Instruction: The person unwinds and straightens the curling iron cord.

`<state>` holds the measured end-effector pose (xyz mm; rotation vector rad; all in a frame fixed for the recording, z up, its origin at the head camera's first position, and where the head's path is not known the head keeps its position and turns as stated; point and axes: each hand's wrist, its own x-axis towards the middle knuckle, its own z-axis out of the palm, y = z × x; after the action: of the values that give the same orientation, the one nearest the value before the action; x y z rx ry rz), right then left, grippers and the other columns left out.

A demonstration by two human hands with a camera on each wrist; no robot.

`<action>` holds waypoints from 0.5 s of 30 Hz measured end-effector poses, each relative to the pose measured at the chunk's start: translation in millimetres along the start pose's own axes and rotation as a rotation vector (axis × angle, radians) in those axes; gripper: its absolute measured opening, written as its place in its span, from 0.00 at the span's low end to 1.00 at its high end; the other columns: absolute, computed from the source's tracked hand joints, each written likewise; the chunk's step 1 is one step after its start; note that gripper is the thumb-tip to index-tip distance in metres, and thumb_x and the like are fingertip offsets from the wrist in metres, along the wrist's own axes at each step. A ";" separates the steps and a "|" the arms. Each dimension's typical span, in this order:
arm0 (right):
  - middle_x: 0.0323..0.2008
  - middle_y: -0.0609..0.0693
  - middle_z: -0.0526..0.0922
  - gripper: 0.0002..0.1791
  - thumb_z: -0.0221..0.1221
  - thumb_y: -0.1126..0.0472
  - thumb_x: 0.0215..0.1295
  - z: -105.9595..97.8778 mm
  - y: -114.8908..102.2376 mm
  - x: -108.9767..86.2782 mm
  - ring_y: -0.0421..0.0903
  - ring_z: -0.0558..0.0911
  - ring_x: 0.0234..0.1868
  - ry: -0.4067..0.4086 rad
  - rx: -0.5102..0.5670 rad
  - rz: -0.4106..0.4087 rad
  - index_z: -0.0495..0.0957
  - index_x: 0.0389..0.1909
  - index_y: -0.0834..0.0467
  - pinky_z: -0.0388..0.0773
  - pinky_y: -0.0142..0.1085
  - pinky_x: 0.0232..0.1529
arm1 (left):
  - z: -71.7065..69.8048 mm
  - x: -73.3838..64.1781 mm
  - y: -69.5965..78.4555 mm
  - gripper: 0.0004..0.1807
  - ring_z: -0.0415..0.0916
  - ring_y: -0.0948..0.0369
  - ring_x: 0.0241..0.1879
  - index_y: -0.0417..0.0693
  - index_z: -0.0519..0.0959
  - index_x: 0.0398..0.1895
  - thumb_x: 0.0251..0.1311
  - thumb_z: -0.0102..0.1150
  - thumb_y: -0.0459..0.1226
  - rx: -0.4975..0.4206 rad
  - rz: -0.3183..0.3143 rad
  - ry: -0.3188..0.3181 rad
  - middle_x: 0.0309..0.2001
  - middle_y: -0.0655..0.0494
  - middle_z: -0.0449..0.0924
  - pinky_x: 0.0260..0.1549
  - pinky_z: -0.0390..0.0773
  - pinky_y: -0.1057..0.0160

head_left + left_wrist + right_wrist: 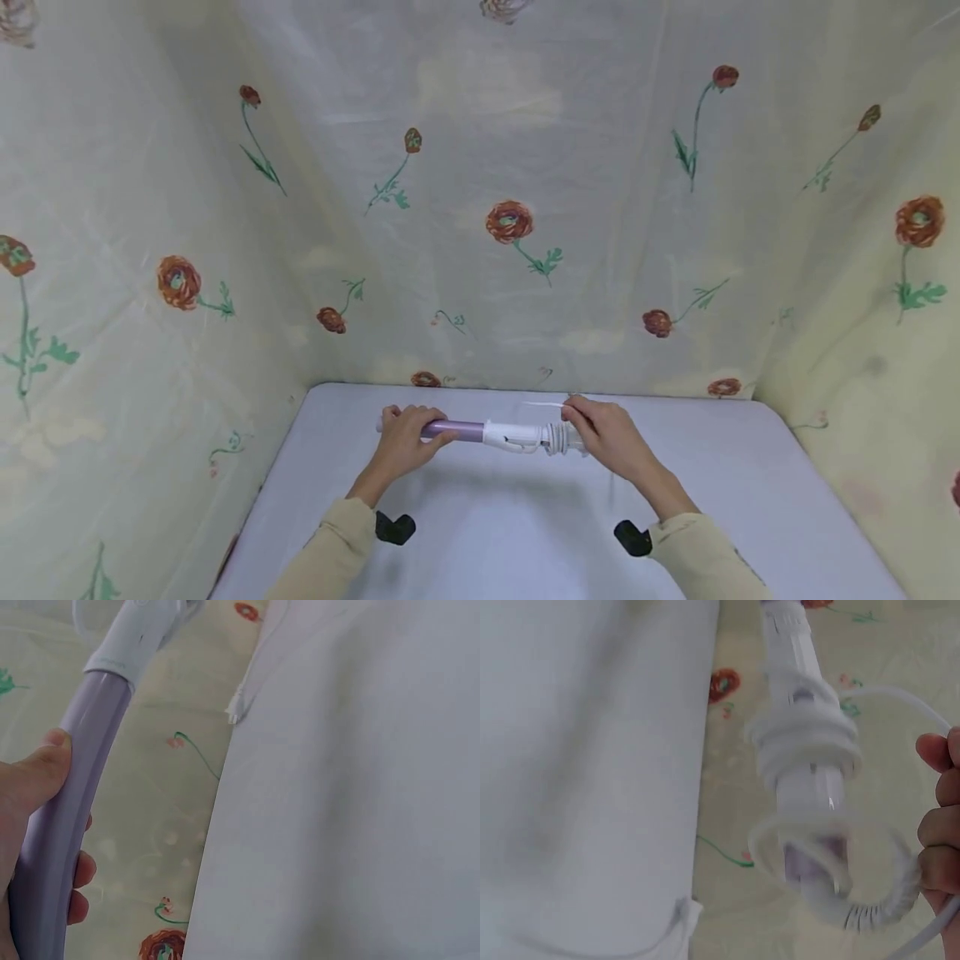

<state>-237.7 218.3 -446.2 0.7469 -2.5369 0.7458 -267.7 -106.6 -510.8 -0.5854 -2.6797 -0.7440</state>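
A hair styling iron with a purple barrel [75, 780] and a white handle [513, 435] lies crosswise above the table, barrel to the left. My left hand [405, 435] grips the barrel, thumb on the near side and fingertips [84, 868] round the other. White power cord [802, 742] is wound in several loops about the handle near its tail end. Beside that end, my right hand [611, 437] holds the cord in curled fingers [939, 825]; a length of it runs from the hand to the loops. The cord's plug [235, 709] hangs loose in the left wrist view.
Below the hands is a white table [517, 533] with rounded far corners. Cream cloth [465, 167] printed with red flowers hangs round the back and both sides, close to the table's edges. Dark wrist pieces [395, 527] show at both cuffs.
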 end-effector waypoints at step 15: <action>0.25 0.52 0.75 0.14 0.46 0.57 0.74 6.1 58.5 -5.8 0.39 0.70 0.25 -0.297 0.265 0.228 0.75 0.49 0.60 0.70 0.32 0.27 | -1.5 -1.6 -10.4 0.19 0.73 0.64 0.38 0.59 0.80 0.43 0.55 0.60 0.58 -0.063 0.025 -0.093 0.40 0.62 0.83 0.50 0.52 0.49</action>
<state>-268.8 258.8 -475.9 0.7008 -2.8602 1.1394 -270.8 -116.1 -514.5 -0.6841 -2.7363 -0.8163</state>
